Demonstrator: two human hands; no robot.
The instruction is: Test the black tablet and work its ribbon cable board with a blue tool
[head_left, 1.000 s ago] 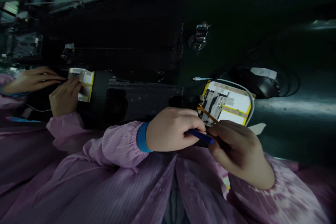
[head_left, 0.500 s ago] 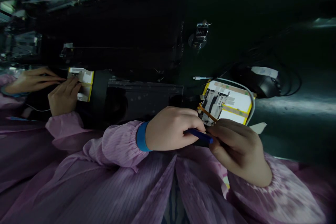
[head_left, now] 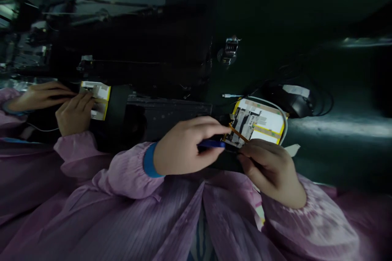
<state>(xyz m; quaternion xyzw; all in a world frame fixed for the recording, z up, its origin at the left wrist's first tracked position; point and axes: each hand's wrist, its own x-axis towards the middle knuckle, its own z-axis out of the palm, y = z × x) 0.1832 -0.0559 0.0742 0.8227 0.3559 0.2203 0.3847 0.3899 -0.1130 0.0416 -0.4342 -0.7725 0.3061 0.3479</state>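
Observation:
An opened tablet (head_left: 269,115) with white battery packs, yellow edging, black-and-grey taped parts and an orange ribbon cable (head_left: 239,133) lies on the dark table. My left hand (head_left: 186,144), with a blue band at its wrist, is closed around a blue pen-like tool (head_left: 211,143). Its index finger stretches to the ribbon cable's left end. Near the tablet's front edge, my right hand (head_left: 271,167) has thumb and fingers pinched together. A thin dark piece shows at those fingertips, too small to name.
A white cable (head_left: 285,124) curves around the tablet's right side. Behind it sits a black computer mouse (head_left: 295,102); a metal tally counter (head_left: 230,49) stands farther back. At left, a co-worker's hands (head_left: 75,112) work at another tablet (head_left: 102,104). A dark flat panel (head_left: 174,112) lies between.
My left hand has drawn leftward with the blue tool, away from my right fingers, and its index finger has straightened. The whole view has shifted slightly.

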